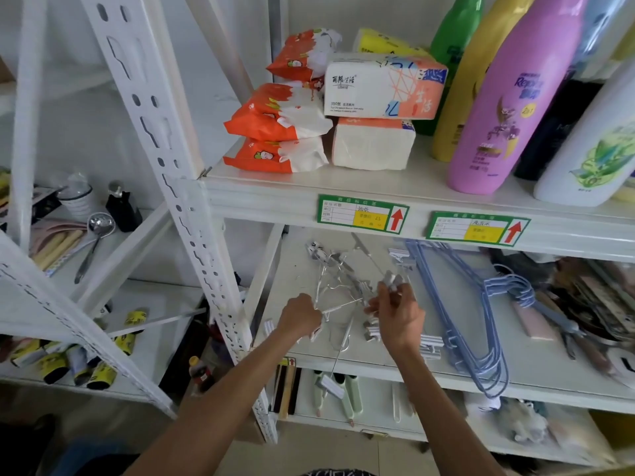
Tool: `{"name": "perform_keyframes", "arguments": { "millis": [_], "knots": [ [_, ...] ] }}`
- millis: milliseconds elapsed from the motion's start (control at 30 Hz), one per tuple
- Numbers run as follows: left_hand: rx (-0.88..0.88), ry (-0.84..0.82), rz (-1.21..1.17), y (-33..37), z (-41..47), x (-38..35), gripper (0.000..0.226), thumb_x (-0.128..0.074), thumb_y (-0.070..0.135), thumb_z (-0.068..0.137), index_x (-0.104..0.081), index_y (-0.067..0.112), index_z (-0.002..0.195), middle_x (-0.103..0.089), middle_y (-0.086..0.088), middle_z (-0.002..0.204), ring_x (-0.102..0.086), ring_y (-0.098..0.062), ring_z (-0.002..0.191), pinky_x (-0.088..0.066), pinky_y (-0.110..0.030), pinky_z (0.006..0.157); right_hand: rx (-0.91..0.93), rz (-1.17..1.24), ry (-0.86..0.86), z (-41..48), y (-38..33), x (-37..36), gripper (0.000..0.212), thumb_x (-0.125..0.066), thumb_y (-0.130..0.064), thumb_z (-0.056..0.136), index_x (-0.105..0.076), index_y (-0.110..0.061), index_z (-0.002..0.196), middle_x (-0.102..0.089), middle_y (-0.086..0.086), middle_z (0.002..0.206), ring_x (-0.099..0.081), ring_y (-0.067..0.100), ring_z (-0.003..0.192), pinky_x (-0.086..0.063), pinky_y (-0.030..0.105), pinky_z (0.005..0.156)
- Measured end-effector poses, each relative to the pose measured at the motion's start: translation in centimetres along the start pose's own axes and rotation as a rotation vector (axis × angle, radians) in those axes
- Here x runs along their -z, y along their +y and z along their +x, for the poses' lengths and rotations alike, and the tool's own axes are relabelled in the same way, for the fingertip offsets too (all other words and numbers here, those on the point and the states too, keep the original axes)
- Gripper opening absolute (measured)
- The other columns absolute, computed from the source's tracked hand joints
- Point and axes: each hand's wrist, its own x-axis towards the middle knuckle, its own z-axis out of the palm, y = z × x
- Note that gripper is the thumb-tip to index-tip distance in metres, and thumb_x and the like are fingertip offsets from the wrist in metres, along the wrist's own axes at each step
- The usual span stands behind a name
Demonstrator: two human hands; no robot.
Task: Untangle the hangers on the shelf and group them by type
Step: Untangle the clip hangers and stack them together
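A tangle of silver metal clip hangers point(338, 281) lies on the white middle shelf point(536, 365). My left hand point(299, 316) grips a thin metal bar of one clip hanger at the pile's near left. My right hand point(395, 309) pinches a white clip point(391, 280) of a hanger at the pile's right side. A stack of blue wire hangers point(457, 304) lies to the right of the tangle, its ends hanging past the shelf's front edge. More loose white clips point(372, 333) lie under my right hand.
Tissue packs point(381, 87) and shampoo bottles point(505, 104) stand on the shelf above. Tools and clutter point(591, 297) fill the right end of the middle shelf. A slotted white upright point(192, 214) stands left of my arms. Brushes point(347, 393) lie on the lower shelf.
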Motion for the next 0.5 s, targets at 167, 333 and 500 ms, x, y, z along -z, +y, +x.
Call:
{"name": "perform_keyframes", "arguments": {
  "millis": [167,333,500],
  "knots": [
    [-0.030,-0.072,0.166,1.0,0.3,-0.6,0.027,-0.059,0.017,0.093,-0.054,0.002,0.115,-0.064,-0.012,0.115,-0.060,-0.021,0.083,-0.046,-0.026,0.063,-0.045,-0.035,0.113,-1.9,1.4,2.1,0.026,-0.056,-0.033,0.100,-0.057,-0.006,0.099,-0.065,-0.018,0.061,-0.065,-0.009,0.053,-0.053,0.013,0.051],
    [0.026,-0.116,0.077,1.8,-0.5,-0.7,0.002,-0.059,0.003,0.086,-0.057,0.003,0.088,-0.067,-0.007,0.089,-0.062,-0.012,0.061,-0.047,-0.024,0.050,-0.090,0.013,0.138,-3.3,2.2,3.5,0.032,-0.054,-0.039,0.099,-0.057,-0.007,0.100,-0.075,-0.004,0.071,-0.071,0.003,0.059,-0.061,0.030,0.061],
    [0.019,-0.080,0.070,2.4,-1.5,-0.5,0.012,-0.052,0.015,0.093,-0.058,0.005,0.098,-0.064,-0.005,0.088,-0.059,-0.014,0.065,-0.047,-0.025,0.058,-0.092,0.084,0.130,-4.3,2.6,5.2,0.029,-0.054,-0.037,0.100,-0.056,-0.008,0.097,-0.075,-0.002,0.068,-0.073,0.009,0.062,-0.062,0.041,0.064]
  ]
}}
